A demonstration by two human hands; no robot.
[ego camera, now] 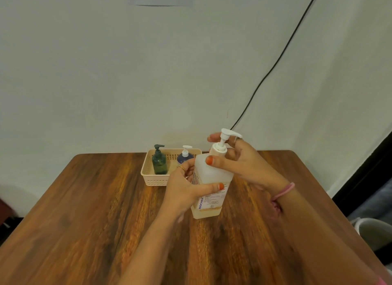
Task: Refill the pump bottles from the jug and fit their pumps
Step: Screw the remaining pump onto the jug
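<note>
Label writing: blue capitals "BIOCHE…" readable down the edge of the white label (pixel 209 196); rest hidden by thumb, small print below too blurred to read.
Large bottle (pixel 209 178): translucent, square, standing on the desk near the middle, tilted a little; pale liquid visible only at the bottom.
Pump (pixel 226 139): white, sitting on the neck of the large bottle, nozzle pointing right.
Left hand (pixel 184 189): grip clamped around the body of the large bottle, thumb across the label, orange nail polish, ring on one finger.
Right hand (pixel 237 157): fingers curled at the collar of the pump, thumb on the shoulder of the bottle; pink band at the wrist.
Basket (pixel 154 178): cream, perforated, at the far side of the desk, just behind the left hand.
Green bottle (pixel 159 161): dark, with dark pump, upright in the left part of the basket.
Blue bottle (pixel 185 156): white pump, upright in the right part of the basket, partly hidden.
Desk (pixel 95 221): brown wood with strong grain, rounded far corners.
Room: plain pale wall; black cable (pixel 275 61) running diagonally down it toward the desk.
</note>
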